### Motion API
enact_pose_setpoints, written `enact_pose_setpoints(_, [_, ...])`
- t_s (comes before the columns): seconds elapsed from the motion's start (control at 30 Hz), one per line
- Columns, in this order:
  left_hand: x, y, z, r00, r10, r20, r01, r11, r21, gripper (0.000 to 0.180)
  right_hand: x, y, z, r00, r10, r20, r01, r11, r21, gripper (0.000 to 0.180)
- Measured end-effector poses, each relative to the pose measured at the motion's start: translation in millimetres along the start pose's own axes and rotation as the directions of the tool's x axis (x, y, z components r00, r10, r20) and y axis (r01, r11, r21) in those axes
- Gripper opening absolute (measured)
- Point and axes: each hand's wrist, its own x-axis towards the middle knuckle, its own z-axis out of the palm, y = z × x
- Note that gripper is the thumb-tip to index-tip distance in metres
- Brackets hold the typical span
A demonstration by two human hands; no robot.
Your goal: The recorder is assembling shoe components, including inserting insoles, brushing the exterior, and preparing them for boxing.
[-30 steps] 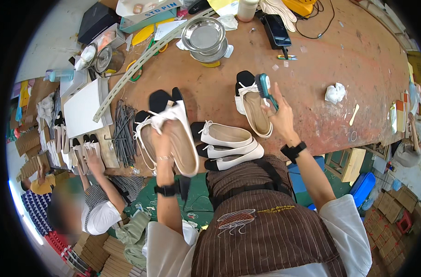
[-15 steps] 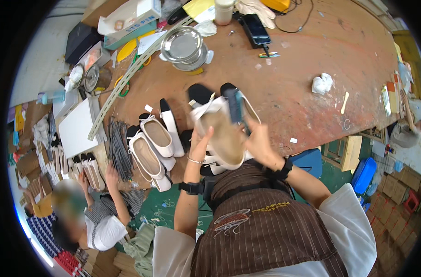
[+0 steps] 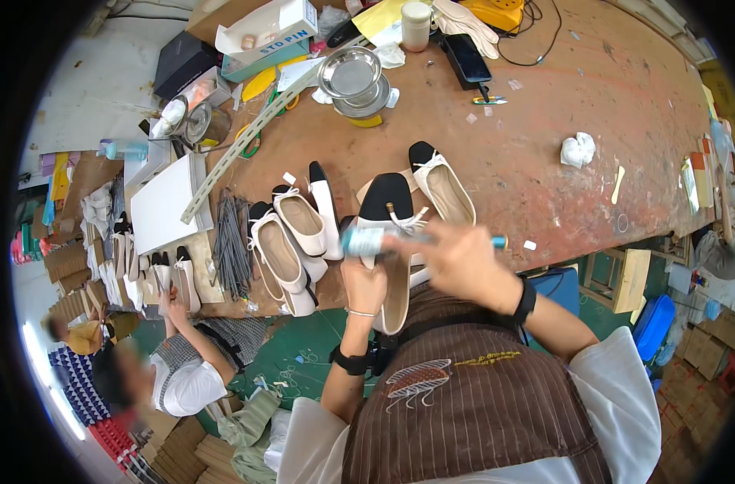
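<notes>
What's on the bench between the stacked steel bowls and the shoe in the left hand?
In the head view, mostly bare tabletop lies between the steel bowls and the held shoe; only another cream shoe's black toe sits nearby.

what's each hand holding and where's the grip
The left hand holds a cream shoe with a black toe, gripped at its side near the middle. The right hand holds a blue tube by its rear part.

Cream shoe [image 3: 391,242] with black toe, blurred tube [image 3: 367,239] seemingly teal-and-white, reddish-brown table [image 3: 545,121], brown striped apron [image 3: 472,411]
</notes>
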Motion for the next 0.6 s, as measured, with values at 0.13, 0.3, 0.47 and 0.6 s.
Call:
enact_pose_setpoints(0.13, [-12,4,-15,0.999,0.032,0.004,-0.032,0.998,0.06,0.053,19,27,-23,0.937,0.348,-0.021,-0.341,0.9,-0.27,0.047])
enact_pose_setpoints(0.3, [-11,5,-26,1.0,-0.009,0.004,0.008,0.987,0.159,0.051,13,4,-6,0.989,0.144,0.018,-0.143,0.988,-0.055,0.056])
enact_pose_setpoints(0.47, [-19,-41,-35,0.955,-0.224,0.196,0.285,0.88,-0.38,0.052,19,-14,-21,1.0,0.018,-0.01,-0.016,0.99,0.143,0.057])
enact_pose_setpoints(0.6, [-25,-41,-34,0.817,-0.382,0.431,0.575,0.491,-0.654,0.047,33,23,-16,0.899,0.424,0.114,-0.377,0.879,-0.292,0.046])
